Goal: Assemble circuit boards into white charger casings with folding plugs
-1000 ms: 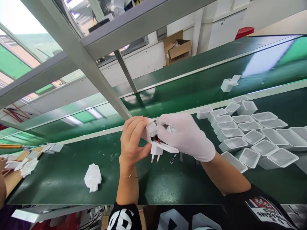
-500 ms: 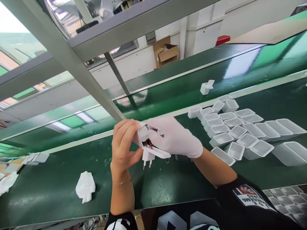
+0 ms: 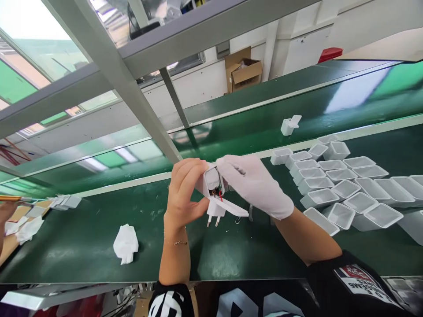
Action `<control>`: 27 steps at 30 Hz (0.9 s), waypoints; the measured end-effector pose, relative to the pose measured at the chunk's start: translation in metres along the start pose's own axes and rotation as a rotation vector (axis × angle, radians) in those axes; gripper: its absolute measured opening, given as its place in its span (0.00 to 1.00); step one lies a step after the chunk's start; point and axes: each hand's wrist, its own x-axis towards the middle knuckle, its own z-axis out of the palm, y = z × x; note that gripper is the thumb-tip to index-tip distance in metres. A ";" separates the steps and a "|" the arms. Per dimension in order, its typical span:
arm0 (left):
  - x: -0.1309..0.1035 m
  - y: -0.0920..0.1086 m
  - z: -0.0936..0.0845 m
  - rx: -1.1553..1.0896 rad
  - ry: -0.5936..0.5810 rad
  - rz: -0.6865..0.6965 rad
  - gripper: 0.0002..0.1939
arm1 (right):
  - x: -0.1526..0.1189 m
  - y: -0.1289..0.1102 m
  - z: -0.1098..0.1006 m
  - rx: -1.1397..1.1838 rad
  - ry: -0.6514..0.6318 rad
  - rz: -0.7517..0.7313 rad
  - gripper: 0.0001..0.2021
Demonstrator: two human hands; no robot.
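My bare left hand (image 3: 184,191) is wrapped round the left side of a white plug adapter housing (image 3: 206,179), whose near end is open. Inside sits a pale block (image 3: 212,179), with a red wire (image 3: 220,196) showing below it. A white end piece with two metal plug pins (image 3: 213,215) hangs under the opening, and a flat white flap (image 3: 233,207) sticks out to its right. My right hand (image 3: 257,185), in a white glove, presses its closed fingers against the housing's right side. Its fingertips are partly hidden.
Several open white housings (image 3: 320,197) stand on the green bench (image 3: 82,246) at right. A crumpled white glove (image 3: 126,244) lies left of my hands. Beyond the ledge is another white housing (image 3: 287,127). At the far left, another person's hand (image 3: 6,213) is near an orange-handled tool (image 3: 9,198).
The view has shifted, so the bench things sit further right. My right hand has moved slightly back from the housing's opening to its right side. Another person's hand has appeared at far left.
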 end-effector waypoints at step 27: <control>-0.004 -0.002 0.014 -0.032 -0.008 -0.078 0.24 | 0.000 -0.010 -0.031 -0.007 0.019 0.057 0.11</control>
